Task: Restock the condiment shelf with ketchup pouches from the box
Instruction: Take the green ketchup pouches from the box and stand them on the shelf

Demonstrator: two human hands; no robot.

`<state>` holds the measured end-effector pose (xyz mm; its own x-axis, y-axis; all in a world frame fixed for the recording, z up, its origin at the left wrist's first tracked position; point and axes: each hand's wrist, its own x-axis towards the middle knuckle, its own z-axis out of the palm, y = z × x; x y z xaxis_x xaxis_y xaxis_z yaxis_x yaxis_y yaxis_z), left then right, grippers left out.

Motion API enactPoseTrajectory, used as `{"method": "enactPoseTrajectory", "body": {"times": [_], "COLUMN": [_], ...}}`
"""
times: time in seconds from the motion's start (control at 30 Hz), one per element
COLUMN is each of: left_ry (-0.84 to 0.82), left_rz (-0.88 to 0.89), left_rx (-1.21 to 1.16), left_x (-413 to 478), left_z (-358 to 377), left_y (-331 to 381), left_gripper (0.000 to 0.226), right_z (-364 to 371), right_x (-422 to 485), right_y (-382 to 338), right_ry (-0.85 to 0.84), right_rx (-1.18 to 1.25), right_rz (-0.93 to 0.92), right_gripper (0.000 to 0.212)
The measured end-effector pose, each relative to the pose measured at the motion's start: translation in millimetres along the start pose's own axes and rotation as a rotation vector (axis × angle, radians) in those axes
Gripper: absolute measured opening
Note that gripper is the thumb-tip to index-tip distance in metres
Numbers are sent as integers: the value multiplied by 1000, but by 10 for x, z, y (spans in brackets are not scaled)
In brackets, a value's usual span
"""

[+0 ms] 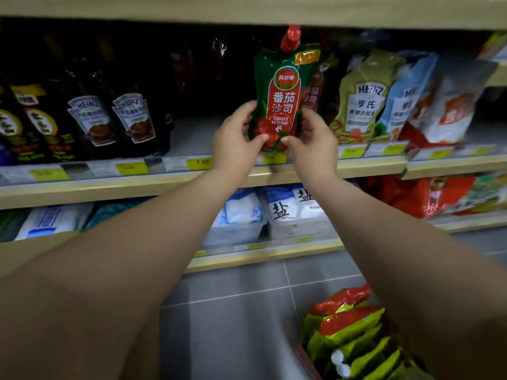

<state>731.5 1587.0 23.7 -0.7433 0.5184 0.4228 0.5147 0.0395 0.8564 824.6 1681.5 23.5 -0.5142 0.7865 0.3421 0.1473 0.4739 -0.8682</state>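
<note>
A green and red ketchup pouch (284, 91) with a red cap stands upright at the front of the condiment shelf (370, 167). My left hand (236, 141) grips its lower left edge, thumb on the front. My right hand (312, 144) grips its lower right edge the same way. Another ketchup pouch (312, 94) shows just behind it to the right. On the floor at the lower right, the box (307, 357) holds several more green and red pouches (348, 333), partly hidden by my right forearm.
Dark Heinz sauce pouches (109, 119) fill the shelf to the left, with a bare gap between them and the ketchup. Green and blue Heinz pouches (367, 97) stand to the right. Salt bags (288, 212) sit on the shelf below. Grey floor tiles (233, 311) lie underneath.
</note>
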Motion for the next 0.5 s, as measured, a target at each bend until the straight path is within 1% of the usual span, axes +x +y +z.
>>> {"method": "enactPoseTrajectory", "body": {"times": [0.1, 0.23, 0.37, 0.5], "left_ry": [17, 79, 48, -23], "left_rz": [-7, -4, 14, -1], "left_rx": [12, 93, 242, 418], "left_x": [130, 240, 297, 356], "left_z": [171, 299, 353, 398], "left_y": [-82, -184, -258, -251], "left_gripper": [60, 57, 56, 57], "right_z": [-4, 25, 61, 67], "right_x": [167, 378, 459, 481], "right_y": [132, 252, 372, 409], "right_ry": [34, -1, -29, -50], "right_rx": [-51, -150, -250, -302], "right_rz": [-21, -36, -18, -7], "right_gripper": [53, 53, 50, 42]}}
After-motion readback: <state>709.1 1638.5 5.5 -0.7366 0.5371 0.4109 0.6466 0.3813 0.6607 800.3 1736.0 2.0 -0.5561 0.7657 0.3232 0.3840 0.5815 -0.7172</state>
